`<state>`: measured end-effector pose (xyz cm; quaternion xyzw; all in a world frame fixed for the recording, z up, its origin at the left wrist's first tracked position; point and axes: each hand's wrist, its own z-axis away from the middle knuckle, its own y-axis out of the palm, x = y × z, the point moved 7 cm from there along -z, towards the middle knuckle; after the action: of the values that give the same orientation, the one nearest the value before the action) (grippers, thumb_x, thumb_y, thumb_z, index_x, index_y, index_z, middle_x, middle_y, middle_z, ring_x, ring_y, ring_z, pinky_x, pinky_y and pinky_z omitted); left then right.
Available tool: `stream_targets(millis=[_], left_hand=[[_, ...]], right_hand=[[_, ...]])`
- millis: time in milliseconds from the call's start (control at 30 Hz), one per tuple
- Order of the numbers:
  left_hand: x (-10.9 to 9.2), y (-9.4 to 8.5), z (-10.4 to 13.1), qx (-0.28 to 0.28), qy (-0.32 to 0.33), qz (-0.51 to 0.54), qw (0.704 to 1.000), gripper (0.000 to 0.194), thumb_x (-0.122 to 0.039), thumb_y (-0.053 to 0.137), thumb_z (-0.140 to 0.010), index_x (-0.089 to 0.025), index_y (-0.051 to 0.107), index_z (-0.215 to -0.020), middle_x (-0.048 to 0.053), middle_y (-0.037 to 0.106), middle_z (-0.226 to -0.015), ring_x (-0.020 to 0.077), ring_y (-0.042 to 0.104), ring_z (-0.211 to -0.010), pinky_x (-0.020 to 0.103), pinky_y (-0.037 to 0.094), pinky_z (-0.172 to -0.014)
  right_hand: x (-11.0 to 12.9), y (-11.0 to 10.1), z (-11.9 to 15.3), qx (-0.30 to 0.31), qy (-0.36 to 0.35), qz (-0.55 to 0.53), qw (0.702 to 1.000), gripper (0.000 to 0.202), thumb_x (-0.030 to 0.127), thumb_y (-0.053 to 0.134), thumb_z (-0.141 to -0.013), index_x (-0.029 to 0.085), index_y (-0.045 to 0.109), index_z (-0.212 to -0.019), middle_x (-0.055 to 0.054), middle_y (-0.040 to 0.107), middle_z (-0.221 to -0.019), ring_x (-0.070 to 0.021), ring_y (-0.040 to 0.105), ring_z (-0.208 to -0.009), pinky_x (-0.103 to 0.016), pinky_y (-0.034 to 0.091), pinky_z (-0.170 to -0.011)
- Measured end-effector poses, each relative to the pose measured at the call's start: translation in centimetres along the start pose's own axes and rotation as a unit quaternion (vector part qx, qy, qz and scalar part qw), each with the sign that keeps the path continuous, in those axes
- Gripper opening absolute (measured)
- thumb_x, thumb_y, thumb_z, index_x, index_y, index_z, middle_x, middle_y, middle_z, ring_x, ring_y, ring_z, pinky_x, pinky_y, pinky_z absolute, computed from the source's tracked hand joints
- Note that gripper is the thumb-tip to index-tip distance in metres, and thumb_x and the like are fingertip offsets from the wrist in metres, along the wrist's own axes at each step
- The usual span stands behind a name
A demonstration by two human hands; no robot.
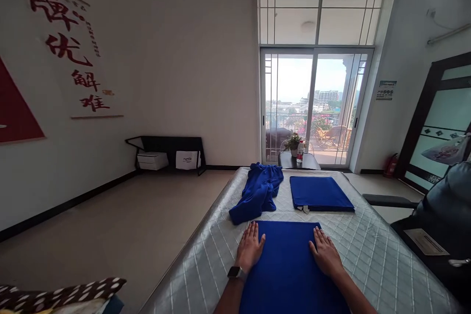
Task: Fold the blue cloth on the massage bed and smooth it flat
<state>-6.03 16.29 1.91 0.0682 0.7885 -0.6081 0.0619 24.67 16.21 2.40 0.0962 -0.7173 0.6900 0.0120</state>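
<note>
A flat blue cloth (289, 265) lies in front of me on a quilted silver-grey mattress (371, 255). My left hand (250, 245) rests palm down along its left edge, fingers stretched out and pointing away from me. On the opposite edge my right hand (326, 250) lies flat in the same way. Just beyond is a crumpled blue garment (259, 191), which looks like trousers with a gathered waist. To its right sits a neatly folded blue cloth (320, 193) with white tags at its near edge. A watch is on my left wrist.
Behind the mattress stands a small dark table (309, 162) with a potted plant (293, 142) and a bottle (300, 151). A black chair (437, 216) is close on the right. A black rack (169, 149) holds white boxes by the wall. A patterned cushion (62, 297) shows at lower left.
</note>
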Motion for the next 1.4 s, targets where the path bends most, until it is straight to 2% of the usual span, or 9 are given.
stream_targets(millis=[300,533,867,1000,1067,1133,1200,1300,1400], left_hand=[[0.1,0.1,-0.1,0.015,-0.008,-0.001,1.000,0.074,-0.054,0.018,-0.098,-0.005,0.036,-0.150,0.016,0.032,-0.158,0.0267,0.029,-0.147,0.042,0.025,-0.120],[0.2,0.2,-0.1,0.014,-0.013,0.012,1.000,0.073,-0.054,0.020,-0.098,-0.006,0.034,-0.151,0.015,0.031,-0.158,0.0276,0.027,-0.147,0.044,0.025,-0.120],[-0.2,0.1,0.1,0.010,-0.002,-0.014,1.000,0.075,-0.057,0.018,-0.098,-0.007,0.035,-0.151,0.014,0.033,-0.158,0.0250,0.030,-0.146,0.041,0.027,-0.119],[-0.1,0.4,-0.5,0.039,0.004,-0.041,0.998,0.073,-0.059,0.020,-0.097,-0.012,0.039,-0.150,0.012,0.037,-0.156,0.0271,0.032,-0.146,0.044,0.029,-0.117],[-0.7,0.2,-1.0,0.057,-0.003,-0.061,0.996,0.077,-0.061,0.018,-0.095,-0.010,0.041,-0.149,0.015,0.039,-0.155,0.0298,0.032,-0.145,0.047,0.029,-0.117],[-2.5,-0.4,-1.7,0.053,-0.009,-0.072,0.996,0.081,-0.063,0.017,-0.095,-0.006,0.042,-0.147,0.018,0.039,-0.154,0.0318,0.032,-0.145,0.048,0.028,-0.117],[-6.1,-0.9,-2.3,0.038,0.015,-0.054,0.998,0.080,-0.062,0.015,-0.096,-0.006,0.042,-0.147,0.017,0.038,-0.155,0.0309,0.031,-0.146,0.046,0.027,-0.118],[-14.2,-0.3,-2.6,0.050,0.118,0.022,0.992,0.074,-0.061,0.014,-0.098,-0.015,0.041,-0.149,0.011,0.039,-0.156,0.0257,0.032,-0.146,0.043,0.029,-0.118],[-21.7,1.0,-2.4,0.076,0.203,0.089,0.972,0.071,-0.059,0.014,-0.099,-0.016,0.038,-0.151,0.010,0.042,-0.155,0.0239,0.034,-0.145,0.043,0.029,-0.119]], right_hand=[[0.6,-1.7,-2.0,0.012,0.003,0.000,1.000,0.071,0.048,0.021,-0.096,0.008,0.028,-0.154,-0.009,0.026,-0.160,-0.0201,0.020,-0.149,-0.036,0.015,-0.120],[-0.3,-0.9,-2.3,-0.009,0.003,-0.024,1.000,0.069,0.049,0.019,-0.097,0.012,0.023,-0.155,-0.004,0.021,-0.162,-0.0155,0.014,-0.149,-0.034,0.009,-0.121],[-0.9,-0.7,-2.5,-0.019,0.003,-0.045,0.999,0.069,0.046,0.020,-0.097,0.010,0.023,-0.155,-0.006,0.020,-0.162,-0.0160,0.015,-0.149,-0.034,0.008,-0.121],[-1.2,-0.5,-2.5,-0.020,0.004,-0.059,0.998,0.069,0.044,0.021,-0.096,0.009,0.023,-0.155,-0.007,0.020,-0.162,-0.0175,0.015,-0.150,-0.035,0.009,-0.121],[-1.2,-0.5,-2.5,-0.020,0.003,-0.062,0.998,0.068,0.043,0.022,-0.096,0.009,0.022,-0.155,-0.006,0.018,-0.162,-0.0180,0.014,-0.150,-0.035,0.008,-0.121],[-1.2,-0.6,-2.5,-0.021,0.002,-0.069,0.997,0.068,0.042,0.022,-0.096,0.009,0.022,-0.155,-0.006,0.017,-0.162,-0.0185,0.014,-0.150,-0.035,0.008,-0.121],[-1.2,-0.8,-2.4,-0.022,0.001,-0.078,0.997,0.068,0.042,0.023,-0.096,0.009,0.022,-0.155,-0.007,0.018,-0.162,-0.0196,0.013,-0.150,-0.036,0.008,-0.121],[-1.3,-0.8,-2.3,-0.024,-0.005,-0.082,0.996,0.067,0.041,0.024,-0.096,0.007,0.022,-0.155,-0.010,0.019,-0.162,-0.0216,0.013,-0.150,-0.038,0.009,-0.121],[-1.4,-0.5,-2.2,-0.023,-0.021,-0.069,0.997,0.064,0.034,0.026,-0.095,0.008,0.024,-0.154,-0.009,0.020,-0.162,-0.0206,0.014,-0.150,-0.037,0.009,-0.122]])
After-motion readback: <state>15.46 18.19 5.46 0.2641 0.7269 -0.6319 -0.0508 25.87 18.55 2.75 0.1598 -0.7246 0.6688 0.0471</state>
